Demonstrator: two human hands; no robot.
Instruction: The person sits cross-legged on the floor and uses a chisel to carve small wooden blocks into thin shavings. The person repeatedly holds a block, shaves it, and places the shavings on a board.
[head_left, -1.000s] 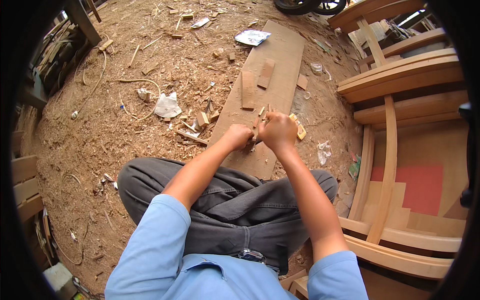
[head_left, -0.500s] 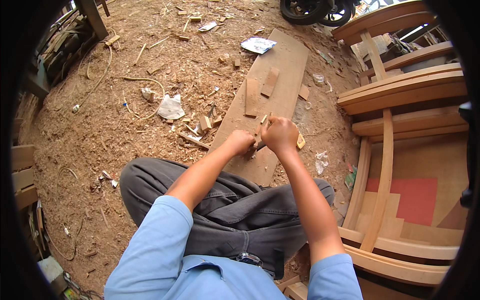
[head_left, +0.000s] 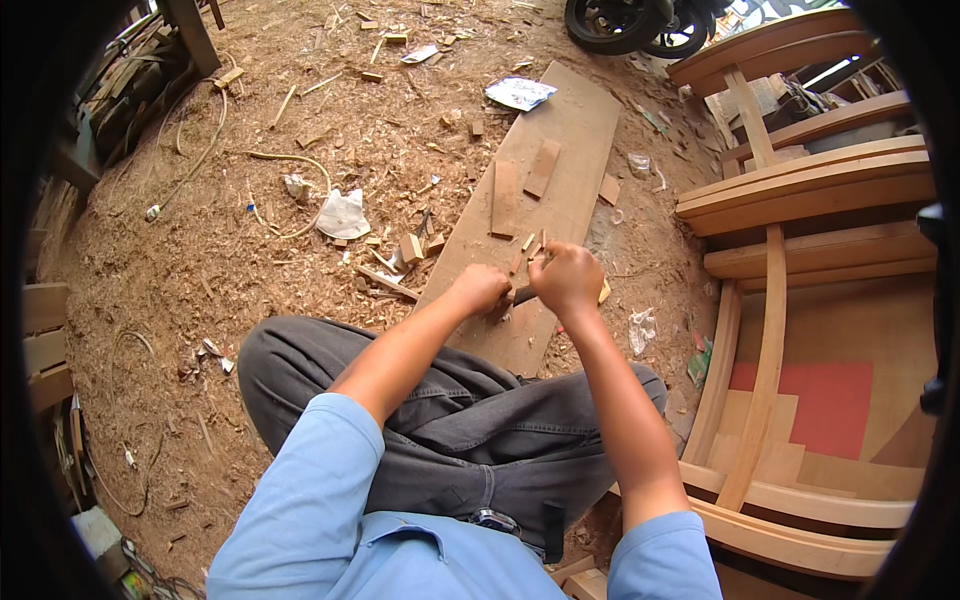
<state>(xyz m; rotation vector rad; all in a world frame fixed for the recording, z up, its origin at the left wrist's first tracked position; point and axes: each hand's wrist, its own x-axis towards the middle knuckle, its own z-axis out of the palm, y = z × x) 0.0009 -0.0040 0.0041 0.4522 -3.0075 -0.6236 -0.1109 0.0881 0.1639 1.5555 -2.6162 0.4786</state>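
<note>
A long flat board point(head_left: 475, 280) lies in front of my crossed legs. My left hand point(head_left: 484, 288) is closed low over the board, its grip on something small and mostly hidden. My right hand point(head_left: 566, 275) is closed on a dark tool point(head_left: 526, 295), whose blade-like part shows between both hands. Thin wood strips point(head_left: 527, 242) lie just beyond my knuckles. Two short wooden blocks point(head_left: 504, 200) point(head_left: 543, 168) rest farther up the board, with a silvery-white packet point(head_left: 520, 93) near its far end. A yellow object point(head_left: 604, 291) is partly hidden behind my right hand.
Wood shavings and offcuts cover the ground point(head_left: 230, 320), with a pale cable point(head_left: 285, 158) and white scrap point(head_left: 342, 212). Stacked wooden frames point(head_left: 800, 200) stand close on my right, two black wheels point(head_left: 612, 25) are at the back, and piled timber point(head_left: 45, 350) is on the left.
The scene has shifted lower in the view as my head moved. My hands stay closed at the same spot on the board, the right one shifting slightly.
</note>
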